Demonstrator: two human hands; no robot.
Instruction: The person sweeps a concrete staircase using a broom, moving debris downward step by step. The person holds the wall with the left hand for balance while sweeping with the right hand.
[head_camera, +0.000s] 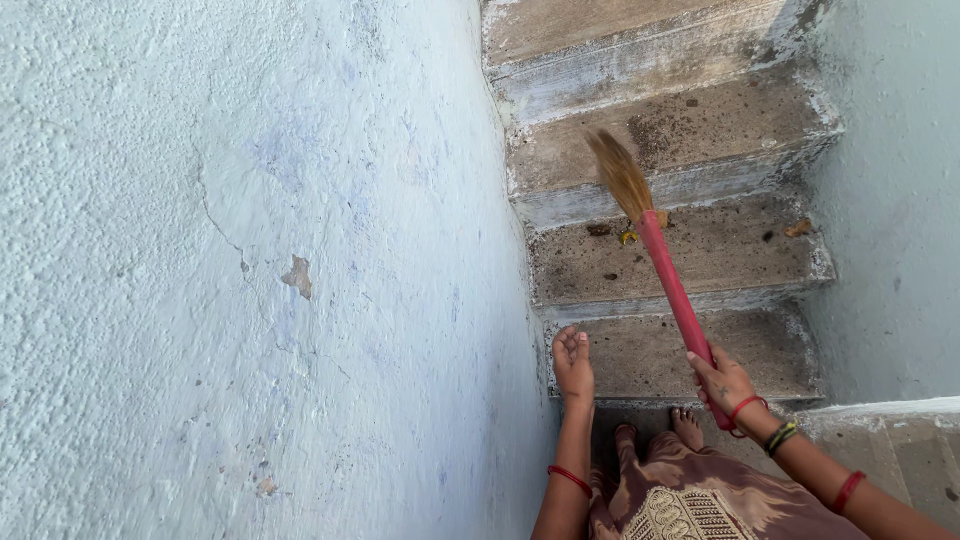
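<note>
red-handled broom (660, 262) (in right hand (722, 382)) slants up-left.

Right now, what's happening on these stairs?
A person stands barefoot at the top of a narrow concrete staircase that runs down between pale blue walls. The right hand grips the red handle of a broom, whose straw bristles reach out over a lower step. The left hand is free, loosely curled beside the left wall. Dirt and a few dry leaves lie scattered on the steps below.
</note>
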